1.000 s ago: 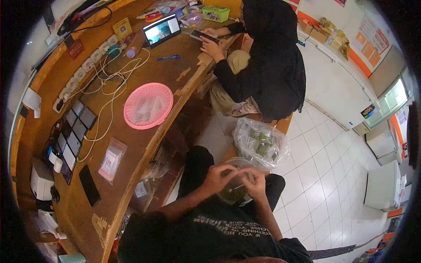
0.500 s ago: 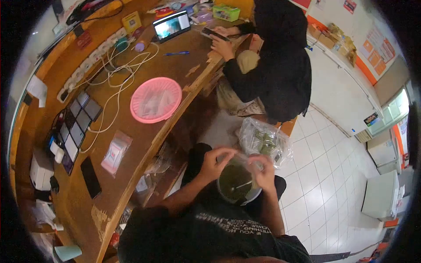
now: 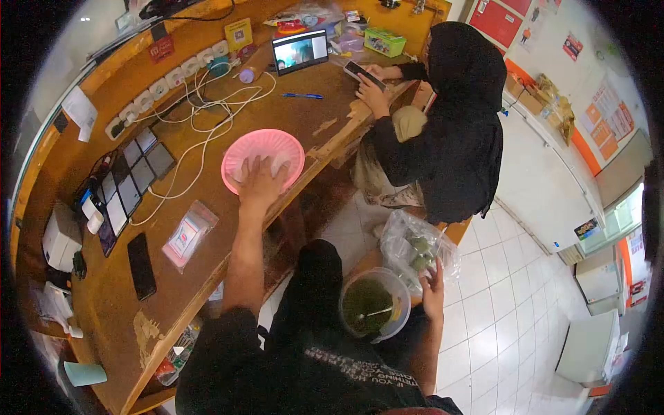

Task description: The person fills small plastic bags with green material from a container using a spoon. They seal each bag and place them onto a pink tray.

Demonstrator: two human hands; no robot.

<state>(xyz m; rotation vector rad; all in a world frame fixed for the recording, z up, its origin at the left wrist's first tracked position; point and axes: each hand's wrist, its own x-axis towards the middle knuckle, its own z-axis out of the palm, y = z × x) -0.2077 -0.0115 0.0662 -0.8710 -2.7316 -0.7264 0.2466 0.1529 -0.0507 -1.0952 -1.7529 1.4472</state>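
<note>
Stretching left arm: the bare forearm (image 3: 249,256) runs straight out from a black sleeve, across the edge of the wooden counter (image 3: 173,297).
Left hand: the left hand (image 3: 260,178) lies palm down inside the pink basket (image 3: 256,142), over thin clear plastic (image 3: 277,164).
Left grip: fingers fanned apart.
Right hand: the right hand (image 3: 433,285) points away from the body, at the edge of a clear bag (image 3: 401,242) of green packets (image 3: 422,257).
Right grip: fingers slightly curled; whether they pinch the bag, I cannot tell.
Tub: a translucent tub (image 3: 401,318) of green flakes (image 3: 366,297), white spoon (image 3: 377,312) inside, stands at the lap, just beside the bag.
Shirt writing: white lettering (image 3: 366,370) on the black shirt shows "IF YOU"; the rest is broken by folds.
Other labels: the pink-and-white packet (image 3: 187,238) and orange wall notices (image 3: 609,114) are too small to read.
Counter top: worn bare patches, black phone (image 3: 142,266), blue pen (image 3: 302,95), tangled white cables (image 3: 221,114), lit screen (image 3: 299,53).
Room: white floor tiles (image 3: 484,304); a person in black (image 3: 456,138) sits holding a phone (image 3: 364,75).
</note>
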